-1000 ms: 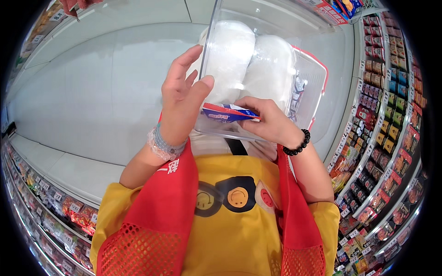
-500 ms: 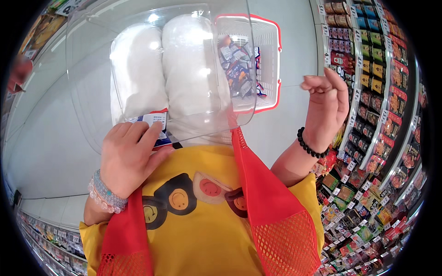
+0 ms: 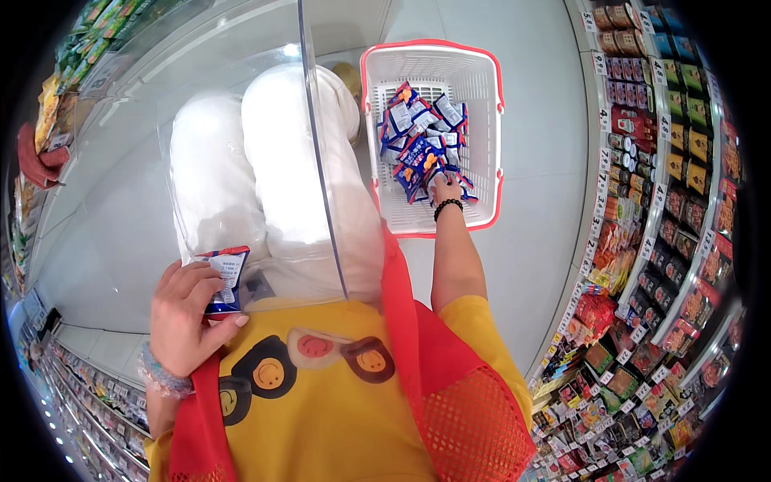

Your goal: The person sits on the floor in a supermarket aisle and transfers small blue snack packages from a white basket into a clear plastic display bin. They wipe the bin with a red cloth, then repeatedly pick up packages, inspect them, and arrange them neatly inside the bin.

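Observation:
My left hand (image 3: 189,312) is closed on a small blue and red snack packet (image 3: 229,277) with a white printed panel, at the near edge of a clear plastic box (image 3: 331,225). The box rests over my white-clad thighs and is tilted. My right hand (image 3: 446,189), with a black bead bracelet at the wrist, reaches into a white basket (image 3: 480,145) with a red rim. Its fingers close on one of the snack packets (image 3: 422,153) heaped there; the fingertips are partly hidden among them.
The basket stands on the pale tiled floor (image 3: 534,217), right of my legs. Shelves of packaged food (image 3: 642,241) line the right side, with more shelves (image 3: 88,394) at the lower left. A reddish cloth-like thing (image 3: 40,157) is at the far left.
My right hand has gone from raised in the air down into the basket. The clear box has shifted left and tipped more steeply. My left hand keeps the packet, slightly lower and further left.

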The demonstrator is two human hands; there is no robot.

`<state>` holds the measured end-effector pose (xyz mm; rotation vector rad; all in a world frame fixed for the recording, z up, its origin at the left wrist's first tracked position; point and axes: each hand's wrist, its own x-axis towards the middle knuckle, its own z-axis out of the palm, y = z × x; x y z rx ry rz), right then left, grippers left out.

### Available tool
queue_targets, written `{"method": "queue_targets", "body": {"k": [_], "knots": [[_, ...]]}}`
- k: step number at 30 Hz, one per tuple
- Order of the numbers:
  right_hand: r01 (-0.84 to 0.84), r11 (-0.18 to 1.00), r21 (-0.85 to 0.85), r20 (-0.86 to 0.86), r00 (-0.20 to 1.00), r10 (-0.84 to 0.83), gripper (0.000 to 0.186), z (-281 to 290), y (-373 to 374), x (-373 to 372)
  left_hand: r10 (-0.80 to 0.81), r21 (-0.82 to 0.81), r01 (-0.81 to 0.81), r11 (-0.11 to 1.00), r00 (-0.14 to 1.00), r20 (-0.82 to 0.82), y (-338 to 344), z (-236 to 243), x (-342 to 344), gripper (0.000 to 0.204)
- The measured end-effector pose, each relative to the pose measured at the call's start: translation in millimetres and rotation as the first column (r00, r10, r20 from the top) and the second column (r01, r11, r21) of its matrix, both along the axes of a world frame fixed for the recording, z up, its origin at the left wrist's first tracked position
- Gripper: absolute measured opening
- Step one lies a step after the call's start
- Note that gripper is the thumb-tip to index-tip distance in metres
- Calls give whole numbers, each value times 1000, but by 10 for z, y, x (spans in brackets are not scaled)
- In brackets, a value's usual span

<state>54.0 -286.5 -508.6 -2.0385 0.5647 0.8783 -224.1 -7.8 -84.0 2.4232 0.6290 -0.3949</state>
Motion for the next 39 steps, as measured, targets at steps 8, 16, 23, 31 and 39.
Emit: {"method": "queue_targets", "body": {"k": [8, 16, 23, 31, 39], "knots": [[230, 933, 276, 361, 875, -322, 18, 445, -64, -129, 97, -55, -93, 994, 993, 64, -11, -55, -45, 40], [-476, 827, 300, 860, 510, -19, 12, 2929, 58, -50, 54, -91, -42, 995, 990, 133, 53, -49, -177, 42], [-760, 484, 433, 898, 320, -301, 13, 4366, 871, -443, 19, -1, -20, 1000, 956, 294, 73, -130, -394, 34], [-985, -53, 165, 833, 110, 543, 18, 4413, 1971, -653, -9, 122, -52, 991, 894, 449, -20, -331, -581, 36], [-826, 131, 548, 566, 481, 670, 10, 4145, 1979, -759, -21, 74, -8, 997, 925, 379, 22, -360, -613, 39]]}}
